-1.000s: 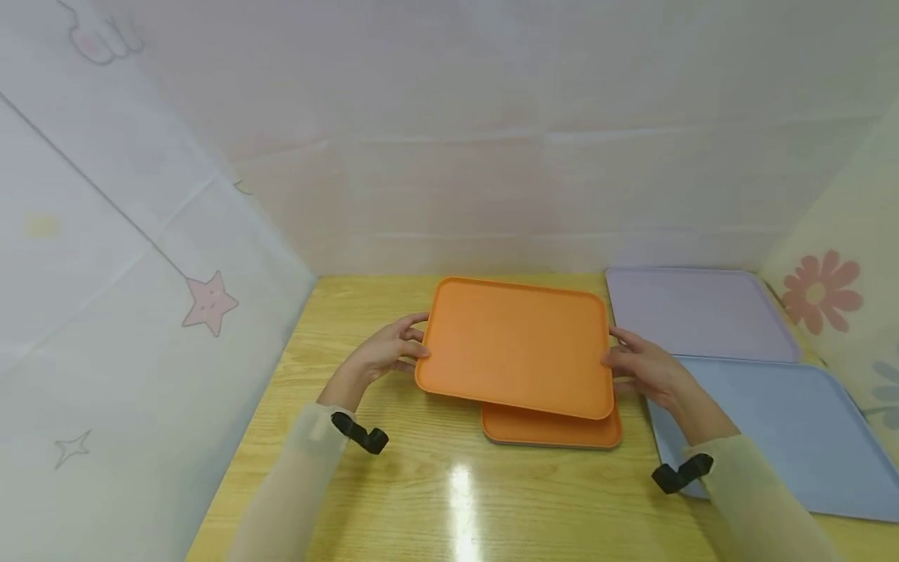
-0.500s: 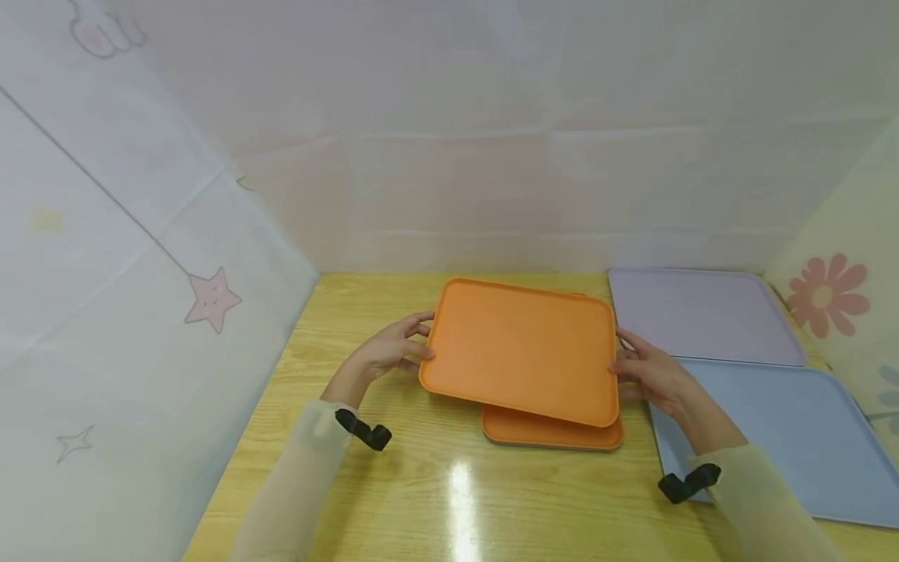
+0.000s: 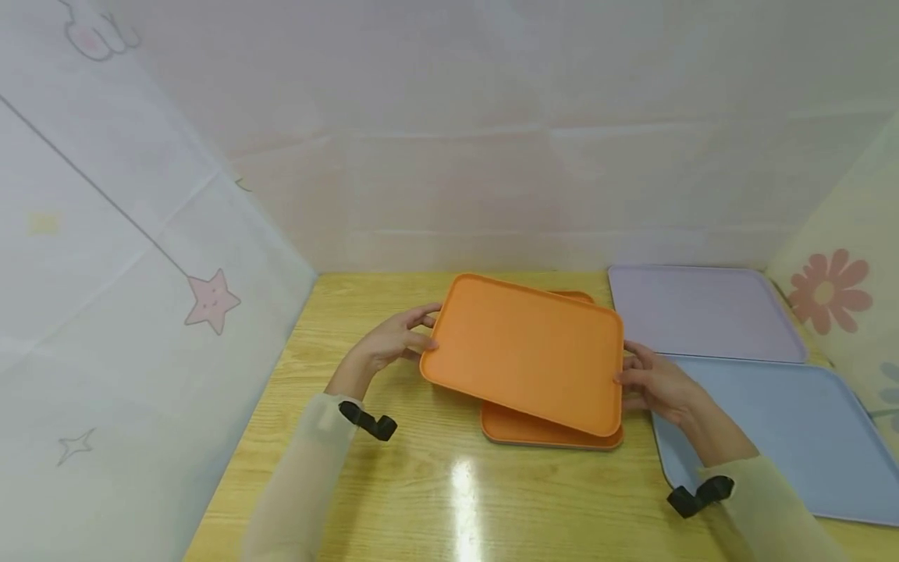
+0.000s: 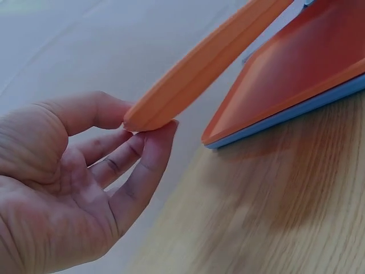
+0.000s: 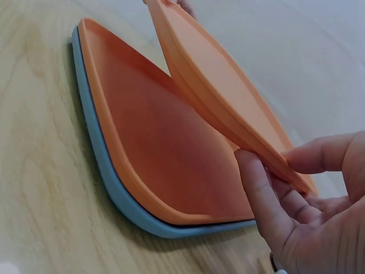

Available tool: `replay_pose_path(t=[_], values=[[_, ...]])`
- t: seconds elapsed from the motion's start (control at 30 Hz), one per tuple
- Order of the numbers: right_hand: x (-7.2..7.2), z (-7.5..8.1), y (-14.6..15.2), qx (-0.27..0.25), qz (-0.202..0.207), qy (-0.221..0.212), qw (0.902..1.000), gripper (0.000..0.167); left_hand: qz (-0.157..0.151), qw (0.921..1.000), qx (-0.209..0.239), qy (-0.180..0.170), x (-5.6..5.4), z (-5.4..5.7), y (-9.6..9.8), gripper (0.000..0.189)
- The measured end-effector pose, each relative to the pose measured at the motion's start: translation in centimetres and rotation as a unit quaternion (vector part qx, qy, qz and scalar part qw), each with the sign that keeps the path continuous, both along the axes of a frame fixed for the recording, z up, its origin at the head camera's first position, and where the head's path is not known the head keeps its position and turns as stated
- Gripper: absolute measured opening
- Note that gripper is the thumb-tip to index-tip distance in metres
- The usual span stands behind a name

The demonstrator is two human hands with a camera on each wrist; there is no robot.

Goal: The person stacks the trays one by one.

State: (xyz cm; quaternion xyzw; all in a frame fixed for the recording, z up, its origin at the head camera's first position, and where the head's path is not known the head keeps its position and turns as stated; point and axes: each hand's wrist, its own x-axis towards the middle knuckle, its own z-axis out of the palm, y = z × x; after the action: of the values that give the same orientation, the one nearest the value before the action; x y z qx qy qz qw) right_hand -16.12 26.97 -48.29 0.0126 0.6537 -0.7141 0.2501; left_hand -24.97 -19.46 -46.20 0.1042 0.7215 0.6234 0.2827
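Observation:
An orange tray [image 3: 527, 351] is held above the table, turned a little clockwise in the head view. My left hand [image 3: 393, 339] pinches its left end between thumb and fingers. At the other end my right hand [image 3: 660, 382] pinches the rim, thumb on top and fingers beneath. Below it lies a second orange tray [image 3: 534, 428], mostly covered in the head view. In the right wrist view this lower orange tray [image 5: 154, 137] rests on a blue tray [image 5: 114, 185]. A gap shows between the held tray and the stack.
To the right a light purple tray [image 3: 702, 312] lies at the back of the wooden table [image 3: 393, 499], with a larger-looking blue tray [image 3: 779, 437] in front of it. Pale printed sheets [image 3: 449, 140] stand behind and at both sides.
The held orange tray has turned clockwise and shifted slightly right. My right hand has moved right and nearer; more of the lower tray shows at the back.

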Motion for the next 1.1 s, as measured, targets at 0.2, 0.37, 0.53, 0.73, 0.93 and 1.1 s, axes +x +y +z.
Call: replay_pose_path(t=[0.2, 0.37, 0.53, 0.73, 0.93, 1.1], values=[[1.0, 0.0, -1.0, -0.036, -0.03, 0.013, 0.9988, 0.089, 0.062, 0.9974, 0.037, 0.0, -0.1, -0.3, 0.2, 0.058], [1.6, -0.2, -1.8, -0.071, -0.078, 0.018, 0.9943, 0.087, 0.144, 0.9782, 0.144, -0.039, 1.2, -0.8, 1.4, 0.056], [2.0, -0.2, -2.5, -0.125, -0.123, 0.014, 0.9845, 0.087, 0.182, 0.9575, 0.216, -0.055, 3.9, -1.4, 4.3, 0.054], [2.4, 0.4, -4.0, -0.127, -0.192, 0.03, 0.9726, 0.083, 0.179, 0.9589, 0.217, -0.037, 6.1, -1.8, 8.4, 0.058], [2.9, 0.7, -5.6, -0.104, -0.24, 0.022, 0.9649, 0.081, 0.205, 0.9509, 0.231, -0.015, 6.9, -1.7, 11.2, 0.051], [3.1, 0.7, -6.8, -0.084, -0.279, 0.025, 0.9562, 0.083, 0.234, 0.9394, 0.25, -0.011, 6.7, -1.9, 12.2, 0.057]])
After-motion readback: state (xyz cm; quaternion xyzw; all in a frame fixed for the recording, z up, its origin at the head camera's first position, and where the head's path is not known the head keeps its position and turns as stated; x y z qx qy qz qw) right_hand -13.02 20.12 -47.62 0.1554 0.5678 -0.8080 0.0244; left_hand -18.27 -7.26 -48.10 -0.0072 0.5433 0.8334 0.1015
